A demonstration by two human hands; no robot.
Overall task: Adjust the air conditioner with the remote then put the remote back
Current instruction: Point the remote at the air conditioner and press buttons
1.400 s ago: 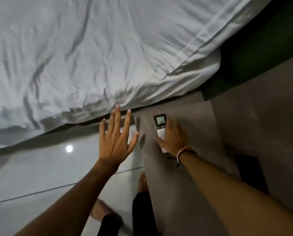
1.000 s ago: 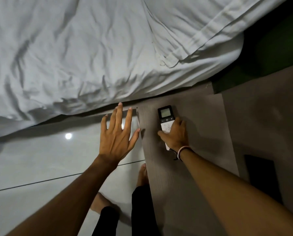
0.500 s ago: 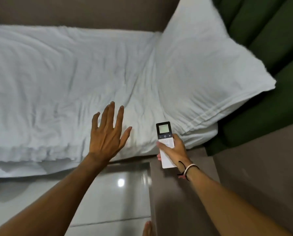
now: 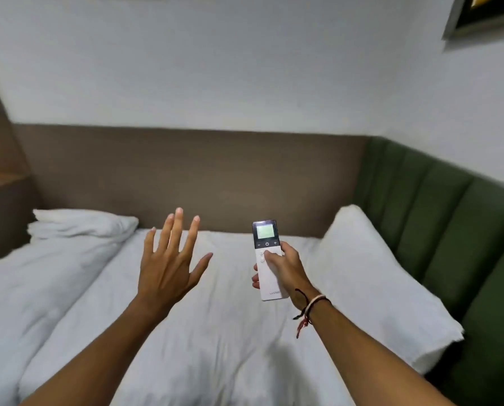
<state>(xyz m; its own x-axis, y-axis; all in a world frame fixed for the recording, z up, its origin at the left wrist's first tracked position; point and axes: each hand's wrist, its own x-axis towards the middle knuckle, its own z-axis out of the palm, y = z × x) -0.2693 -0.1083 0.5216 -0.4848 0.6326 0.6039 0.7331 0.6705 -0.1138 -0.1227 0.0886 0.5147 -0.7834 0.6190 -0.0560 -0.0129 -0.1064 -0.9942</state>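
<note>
A slim white remote (image 4: 266, 250) with a black top and a lit greenish screen is held upright in my right hand (image 4: 285, 269), above the bed. My thumb lies across its upper buttons and my fingers wrap behind it. My left hand (image 4: 168, 265) hovers to the left of the remote, empty, with its fingers spread wide. No air conditioner is in view.
A bed with white sheets (image 4: 203, 332) fills the lower view, with a pillow (image 4: 370, 276) at the right and another (image 4: 80, 224) at the far left. A brown headboard panel (image 4: 186, 177), green padded wall (image 4: 450, 230) and white wall (image 4: 215, 68) stand behind.
My right hand lifted the remote off the brown bedside surface and raised it over the bed. The view tilted up from the floor to the wall. My left hand stayed spread.
</note>
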